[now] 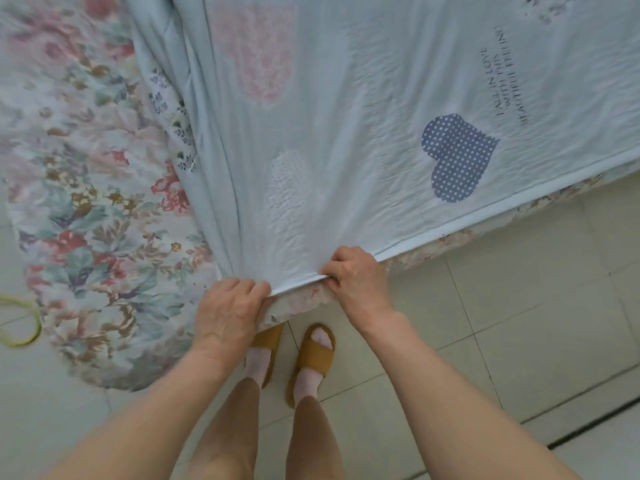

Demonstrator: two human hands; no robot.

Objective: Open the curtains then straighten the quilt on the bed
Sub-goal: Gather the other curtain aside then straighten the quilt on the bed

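Note:
A pale blue quilt (363, 109) printed with pink, white and dotted blue hearts lies over the bed and reaches its corner just in front of me. My left hand (228, 310) grips the quilt's hem at the corner. My right hand (356, 275) pinches the same hem a little further right, along the edge. The fabric fans into folds above my left hand and bunches on the quilt's left side. No curtains are in view.
A floral bed sheet (97, 209) covers the mattress to the left and hangs below the quilt edge. My feet in brown slippers (311, 358) stand on pale floor tiles (519, 323). A yellow-green loop (24, 323) lies on the floor at far left.

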